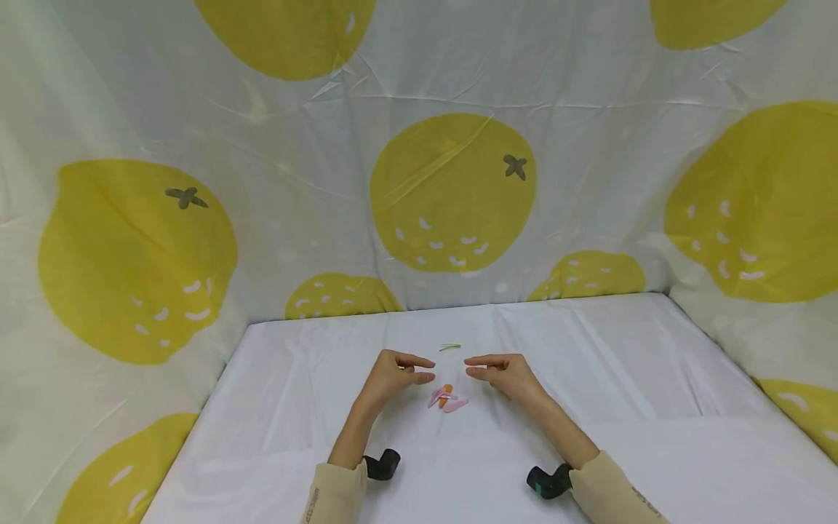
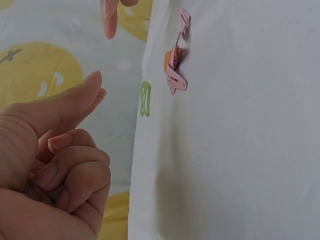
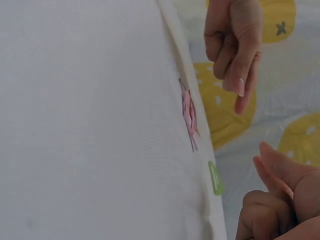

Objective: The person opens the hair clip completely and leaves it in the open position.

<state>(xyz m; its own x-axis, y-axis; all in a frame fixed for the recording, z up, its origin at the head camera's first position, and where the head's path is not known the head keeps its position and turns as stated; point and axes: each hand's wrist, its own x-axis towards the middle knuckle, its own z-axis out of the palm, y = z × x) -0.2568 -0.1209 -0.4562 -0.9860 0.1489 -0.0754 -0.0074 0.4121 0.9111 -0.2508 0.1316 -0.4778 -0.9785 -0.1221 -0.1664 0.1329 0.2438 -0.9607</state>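
My left hand (image 1: 389, 375) and right hand (image 1: 511, 375) hover over the white table, facing each other with a gap between the fingertips. On each, thumb and index finger reach forward, slightly apart in the head view; the other fingers curl in. Neither hand holds anything. Below and nearer me lies a small pile of pink snap hair clips (image 1: 455, 405) with an orange hair clip (image 1: 446, 391) among them. Beyond the hands is a green hair clip (image 1: 449, 347). The left wrist view shows the pink clips (image 2: 177, 81) and green clip (image 2: 145, 99) beyond the left hand's fingertips.
A white cloth (image 1: 294, 407) covers the table. Behind and at both sides hangs a pale curtain (image 1: 314, 189) printed with yellow lemons. Each wrist carries a black camera mount (image 1: 382, 464), close above the table.
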